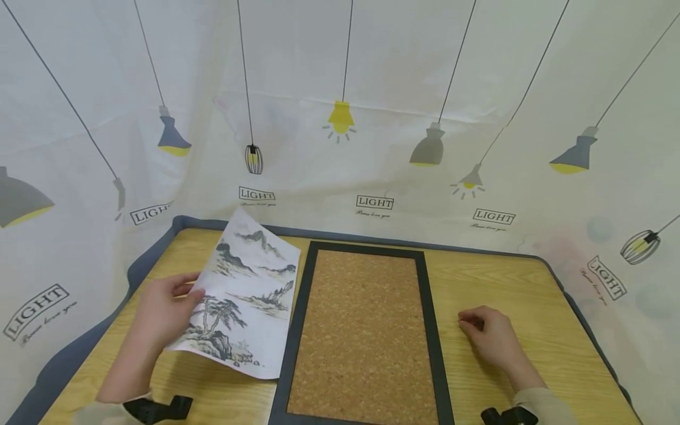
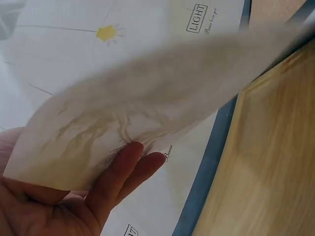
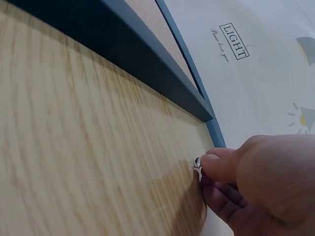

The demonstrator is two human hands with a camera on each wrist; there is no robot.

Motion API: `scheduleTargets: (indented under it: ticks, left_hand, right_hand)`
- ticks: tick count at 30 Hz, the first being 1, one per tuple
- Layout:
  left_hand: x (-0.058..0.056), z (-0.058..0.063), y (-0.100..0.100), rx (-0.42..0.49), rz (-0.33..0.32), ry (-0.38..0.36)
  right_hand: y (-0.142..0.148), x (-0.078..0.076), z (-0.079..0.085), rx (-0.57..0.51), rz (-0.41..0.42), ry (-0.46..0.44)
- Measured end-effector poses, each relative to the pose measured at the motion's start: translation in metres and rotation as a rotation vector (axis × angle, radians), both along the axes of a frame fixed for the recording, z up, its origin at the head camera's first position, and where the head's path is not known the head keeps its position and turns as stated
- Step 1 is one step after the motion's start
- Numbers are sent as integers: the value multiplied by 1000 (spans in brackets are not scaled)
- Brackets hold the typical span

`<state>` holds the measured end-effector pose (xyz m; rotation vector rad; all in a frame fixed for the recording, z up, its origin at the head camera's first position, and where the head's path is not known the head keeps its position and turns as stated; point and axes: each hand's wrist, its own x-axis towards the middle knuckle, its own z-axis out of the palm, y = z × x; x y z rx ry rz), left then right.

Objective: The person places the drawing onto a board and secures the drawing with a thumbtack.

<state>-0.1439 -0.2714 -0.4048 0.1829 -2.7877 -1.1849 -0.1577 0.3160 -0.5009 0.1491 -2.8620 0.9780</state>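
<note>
My left hand (image 1: 166,310) holds a sheet of paper printed with an ink landscape painting (image 1: 249,295) by its left edge, thumb on the front and fingers behind. In the left wrist view the sheet (image 2: 123,103) bows upward, its back showing the print faintly through. The sheet's right edge lies beside a cork board (image 1: 363,330) with a black frame, flat on the table. To the right of the board, my right hand (image 1: 491,336) is low over the tabletop. Its thumb and forefinger pinch a small shiny silver pushpin (image 3: 197,162), mostly hidden by the fingertips.
The wooden table (image 1: 478,283) has a dark blue edge (image 1: 478,251). Behind it and along the sides hangs a white cloth (image 1: 297,124) printed with lamps and the word LIGHT. The board's raised frame (image 3: 162,83) stands between the hands.
</note>
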Motion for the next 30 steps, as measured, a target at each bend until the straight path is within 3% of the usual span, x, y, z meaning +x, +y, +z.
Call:
scheduleTargets:
  ticks: [7,16,25,30]
  left_hand:
    - [-2,8,0,77,55,29]
    - [-5,13,7,241,91,5]
    - [-7,9,12,335,72,23]
    - [-8,8,16,371,61,33]
  right_hand:
    - [0,-3,-2,19,4,-26]
    - [-2,-4,2,15,2,-45]
    - [-1,-2,7,-28,-35,-58]
    - [0,-1,14,-60,-36,-16]
